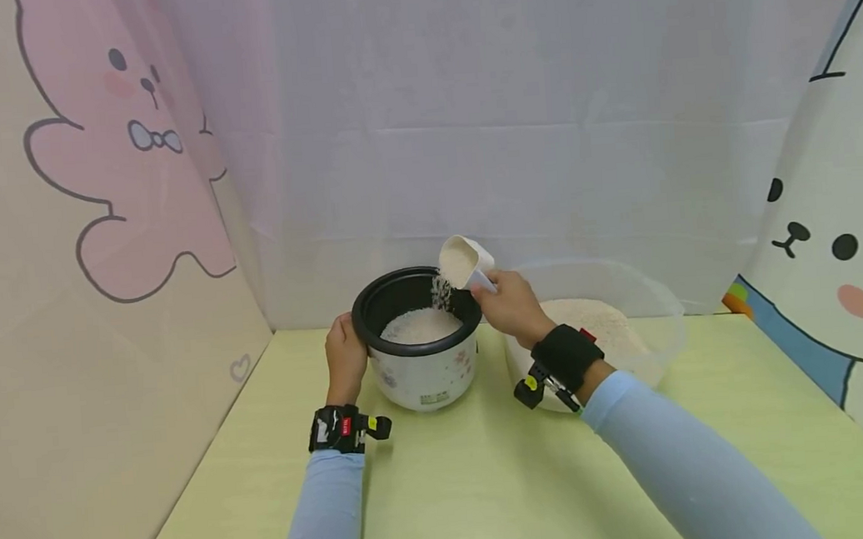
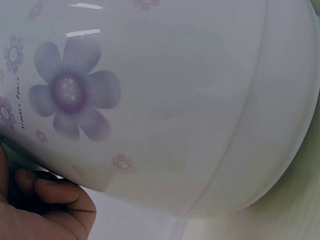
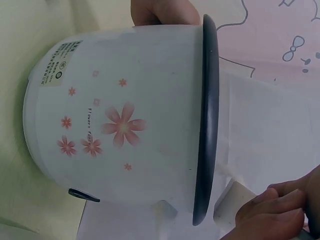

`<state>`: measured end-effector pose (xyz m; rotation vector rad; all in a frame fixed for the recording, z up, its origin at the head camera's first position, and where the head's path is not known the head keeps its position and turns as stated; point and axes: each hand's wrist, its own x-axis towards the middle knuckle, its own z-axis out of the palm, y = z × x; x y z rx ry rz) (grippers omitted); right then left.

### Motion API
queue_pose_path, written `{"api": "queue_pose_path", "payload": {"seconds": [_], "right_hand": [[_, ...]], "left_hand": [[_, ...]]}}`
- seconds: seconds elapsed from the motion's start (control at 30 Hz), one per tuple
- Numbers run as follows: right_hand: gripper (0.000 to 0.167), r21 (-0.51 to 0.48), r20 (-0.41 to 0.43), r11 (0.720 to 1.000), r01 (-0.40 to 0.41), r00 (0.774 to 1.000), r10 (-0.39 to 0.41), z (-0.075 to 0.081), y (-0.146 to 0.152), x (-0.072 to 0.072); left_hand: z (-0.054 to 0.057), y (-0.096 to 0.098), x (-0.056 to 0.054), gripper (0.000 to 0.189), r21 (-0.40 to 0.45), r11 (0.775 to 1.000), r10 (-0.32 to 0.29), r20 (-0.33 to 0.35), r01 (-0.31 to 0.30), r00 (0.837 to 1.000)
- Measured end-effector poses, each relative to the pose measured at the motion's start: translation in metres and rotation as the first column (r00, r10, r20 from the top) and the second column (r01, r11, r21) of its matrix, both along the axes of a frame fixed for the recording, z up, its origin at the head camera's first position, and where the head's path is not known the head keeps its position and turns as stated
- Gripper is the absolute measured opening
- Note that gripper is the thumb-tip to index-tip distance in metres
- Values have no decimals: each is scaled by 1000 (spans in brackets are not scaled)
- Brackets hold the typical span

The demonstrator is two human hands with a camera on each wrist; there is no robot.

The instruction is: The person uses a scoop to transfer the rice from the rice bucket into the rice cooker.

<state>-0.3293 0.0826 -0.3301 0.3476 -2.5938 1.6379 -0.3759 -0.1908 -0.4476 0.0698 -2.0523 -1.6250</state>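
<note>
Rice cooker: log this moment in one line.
left hand: grips rice cooker | right hand: holds tilted measuring cup | rice: falling into rice cooker

Soft, even light fills the head view, leaving a faint shadow on the tabletop below my right fingers. In the dimmer left wrist view, two glare streaks whiten the rice cooker above my left fingers.
</note>
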Motion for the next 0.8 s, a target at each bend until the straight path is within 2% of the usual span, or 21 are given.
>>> {"api": "queue_pose_path", "payload": {"seconds": [0.23, 0.5, 0.8], "right_hand": [[27, 52, -65, 999, 8, 998, -4, -3, -8, -6], [24, 134, -120, 991, 22, 993, -6, -5, -14, -10], [23, 161, -129, 985, -55, 989, 77, -1, -18, -7]], "left_hand": [[0, 0, 1, 37, 20, 1000, -16, 15, 16, 1000], [1, 0, 0, 38, 11, 1000, -3, 8, 2, 1000], [1, 0, 0, 38, 12, 1000, -5, 3, 5, 1000]]}}
